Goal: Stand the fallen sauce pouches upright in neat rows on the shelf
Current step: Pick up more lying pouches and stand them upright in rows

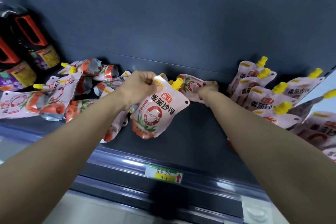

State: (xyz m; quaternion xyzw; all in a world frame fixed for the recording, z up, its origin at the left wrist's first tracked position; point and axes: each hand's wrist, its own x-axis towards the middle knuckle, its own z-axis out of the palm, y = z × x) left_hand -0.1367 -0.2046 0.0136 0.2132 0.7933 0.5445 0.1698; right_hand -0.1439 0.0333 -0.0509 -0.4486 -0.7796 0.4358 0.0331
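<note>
Head view: a sauce pouch hangs upright over the middle of the shelf, with the left hand pinching its top corner beside the yellow spout. The right hand lies on a fallen pouch at the back of the shelf; whether its fingers grip it cannot be told. Left of centre lies a heap of fallen pouches. Upright pouches stand in rows at right. Dark bottles stand at far left. A price tag sits on the front rail.
</note>
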